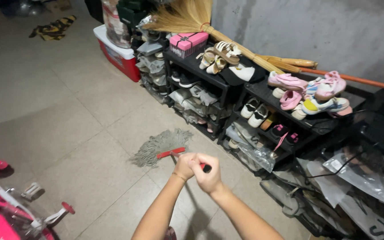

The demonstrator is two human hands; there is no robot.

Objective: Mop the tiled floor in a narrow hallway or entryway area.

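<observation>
Both of my hands grip the handle of a mop. My left hand (184, 166) is closed around the shaft just ahead of my right hand (209, 173), which is closed on it too. The handle runs foreshortened toward the floor and is mostly hidden by my hands. The mop head (158, 146), grey-green strings on a red bar, lies flat on the beige tiled floor (67, 115) in front of the shoe racks.
Black shoe racks (227, 84) full of shoes line the grey wall. A pink gift box (187, 43) and a straw broom (187, 18) lie on top. A red and white cooler (116, 53) stands at the far end. Plastic bags lie at right, a pink child's bike (5, 213) at bottom left.
</observation>
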